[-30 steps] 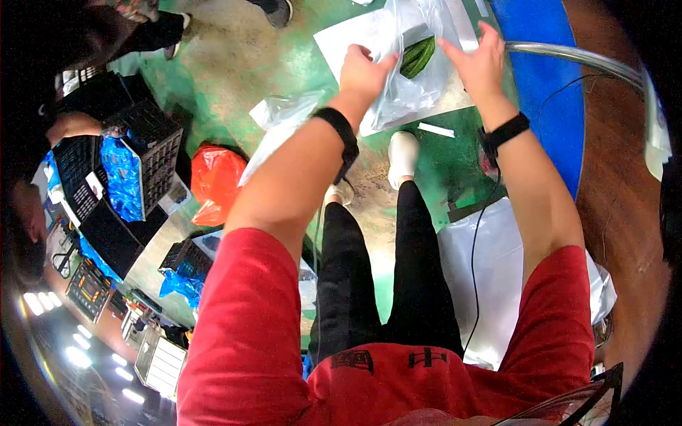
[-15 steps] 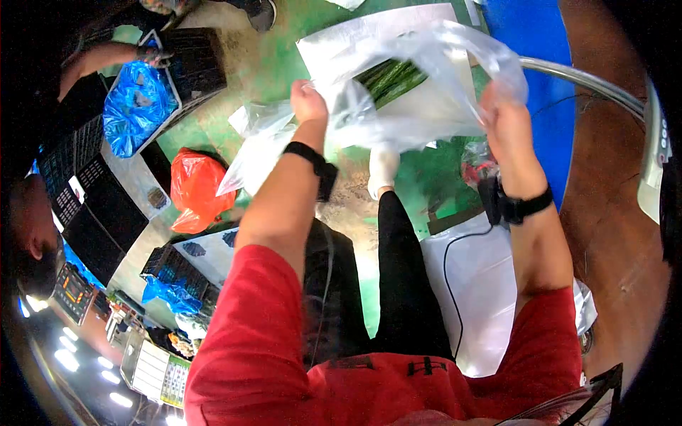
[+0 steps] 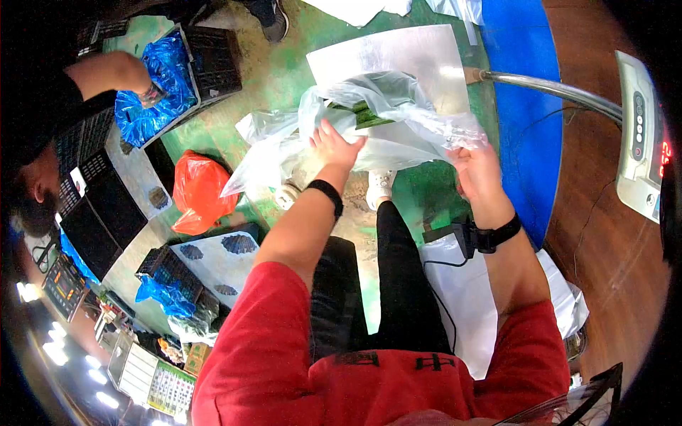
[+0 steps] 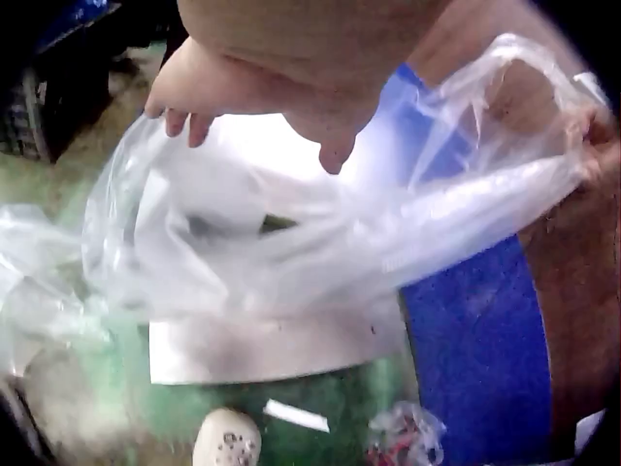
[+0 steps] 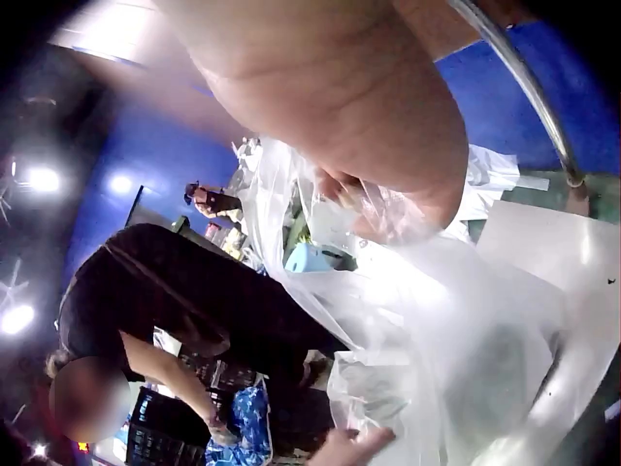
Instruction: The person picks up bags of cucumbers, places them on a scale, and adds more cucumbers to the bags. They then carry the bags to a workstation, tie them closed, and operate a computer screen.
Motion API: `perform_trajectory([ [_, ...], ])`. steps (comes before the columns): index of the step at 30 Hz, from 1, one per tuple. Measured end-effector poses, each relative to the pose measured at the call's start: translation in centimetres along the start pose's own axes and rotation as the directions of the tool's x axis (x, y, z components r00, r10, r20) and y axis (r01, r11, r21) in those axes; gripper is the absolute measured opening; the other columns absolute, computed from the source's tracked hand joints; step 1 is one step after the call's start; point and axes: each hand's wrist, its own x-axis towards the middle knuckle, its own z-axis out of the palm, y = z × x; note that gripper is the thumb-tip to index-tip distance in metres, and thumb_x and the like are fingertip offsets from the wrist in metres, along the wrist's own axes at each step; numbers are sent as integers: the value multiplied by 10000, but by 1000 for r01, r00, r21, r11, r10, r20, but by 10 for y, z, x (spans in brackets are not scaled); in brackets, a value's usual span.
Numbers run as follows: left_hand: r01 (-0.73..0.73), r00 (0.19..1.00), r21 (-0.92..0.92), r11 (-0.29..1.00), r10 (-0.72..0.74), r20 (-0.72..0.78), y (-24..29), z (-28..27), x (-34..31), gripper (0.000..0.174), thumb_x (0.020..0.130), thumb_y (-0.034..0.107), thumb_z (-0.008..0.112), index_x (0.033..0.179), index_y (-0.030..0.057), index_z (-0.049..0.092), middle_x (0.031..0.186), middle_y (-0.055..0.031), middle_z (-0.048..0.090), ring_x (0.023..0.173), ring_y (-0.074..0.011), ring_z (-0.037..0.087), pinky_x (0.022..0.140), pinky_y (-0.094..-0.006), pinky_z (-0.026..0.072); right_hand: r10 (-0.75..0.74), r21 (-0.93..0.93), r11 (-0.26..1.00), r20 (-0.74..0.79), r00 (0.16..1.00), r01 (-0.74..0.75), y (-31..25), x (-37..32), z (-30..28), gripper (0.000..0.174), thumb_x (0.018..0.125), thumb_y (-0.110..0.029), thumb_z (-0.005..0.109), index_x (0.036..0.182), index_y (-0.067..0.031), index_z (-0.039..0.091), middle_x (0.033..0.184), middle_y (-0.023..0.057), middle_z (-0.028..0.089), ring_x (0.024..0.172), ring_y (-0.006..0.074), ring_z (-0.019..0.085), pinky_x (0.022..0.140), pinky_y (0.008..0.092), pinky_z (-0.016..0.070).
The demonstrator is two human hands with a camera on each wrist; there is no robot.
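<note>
- The clear plastic bag is gripped at its edge by the curled fingers of the right hand; by the left hand, its fingers spread and loosely extended, it is touched.
- Long dark-green vegetables, upper centre of the head view, are partly covered by the bag.
- A narrow white strip is shown in the left wrist view only.
- An orange-red plastic bag is seen at left.
</note>
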Motion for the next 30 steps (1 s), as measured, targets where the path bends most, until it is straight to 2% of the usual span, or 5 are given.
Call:
perform_trajectory([
  [8,418,861,-174,891,-328,389,-71,14,-18,382,686,185,544,1013,-11,513,950,-197,584,922,-331,549,811,-359,415,-29,0,1000,45,999,29,1,-3,-29,221,735,-50,500,950,-9,526,805,45,545,735,145,520,694,289,427],
  [13,242,811,-910,-337,-445,380,-122,-31,-5,146,707,-1,437,832,-35,506,789,-134,565,707,-219,535,705,-353,451,-93,-216,972,24,995,96,-4,2,-40,327,770,-103,496,1073,18,516,968,60,557,806,123,504,729,242,401],
  [14,127,968,-906,403,-248,25,-166,-3,-1,65,711,14,436,752,-2,484,733,-105,533,658,-227,507,684,-373,441,-131,-200,972,-10,991,126,-5,0,-35,340,778,-114,496,1090,21,514,1005,76,553,859,144,514,767,261,403],
  [17,374,910,-803,-465,18,414,-97,-126,-9,107,723,131,453,640,65,434,515,-22,352,532,-189,389,656,-318,371,-189,-126,971,126,974,204,-2,19,-57,322,768,-52,445,1067,44,512,1082,109,525,978,201,506,883,337,378],
  [30,369,929,-919,142,-36,367,-60,-164,-38,257,838,160,433,987,6,576,582,-9,504,481,-75,428,452,-215,345,-164,-229,942,321,933,244,-58,-34,-16,558,793,-132,463,1307,-58,256,682,-4,416,523,42,294,539,169,271],
])
